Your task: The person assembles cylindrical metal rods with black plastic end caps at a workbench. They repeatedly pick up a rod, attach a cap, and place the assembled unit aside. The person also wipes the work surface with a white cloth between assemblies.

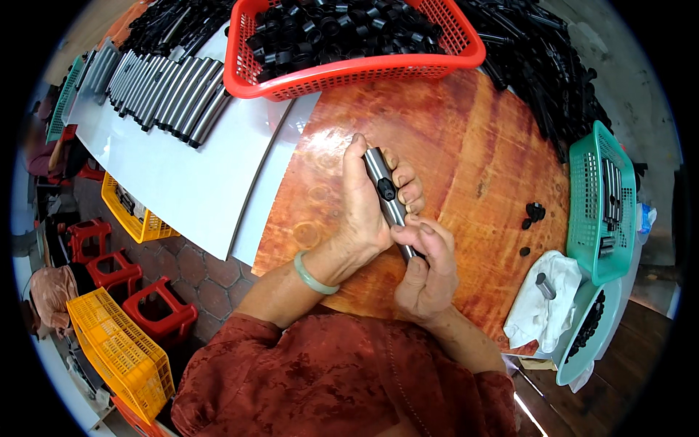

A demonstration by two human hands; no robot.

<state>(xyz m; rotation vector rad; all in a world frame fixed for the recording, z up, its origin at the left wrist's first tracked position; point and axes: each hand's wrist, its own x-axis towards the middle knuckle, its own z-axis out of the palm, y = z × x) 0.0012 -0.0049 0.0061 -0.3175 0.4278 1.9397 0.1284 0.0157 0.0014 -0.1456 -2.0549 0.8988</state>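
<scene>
Above the wooden tabletop [437,156] I hold a short silver metal tube [376,166] with a black plastic piece [386,189] set in its side. My left hand [366,200] is wrapped around the upper part, thumb along one side and fingers curled on the other. My right hand [429,266] pinches the lower end, its thumb and fingers closed about the tube. The tube slants, its top end leaning left. What the right fingertips cover at the lower end is hidden.
A red basket [349,67] of black caps stands at the back. Silver tubes [178,95] lie in rows on a white board [189,171]. Right are green baskets [582,218], small black parts [534,213] and a white cloth [531,313] bearing a metal cylinder [545,285]. Red stools [164,309] stand left.
</scene>
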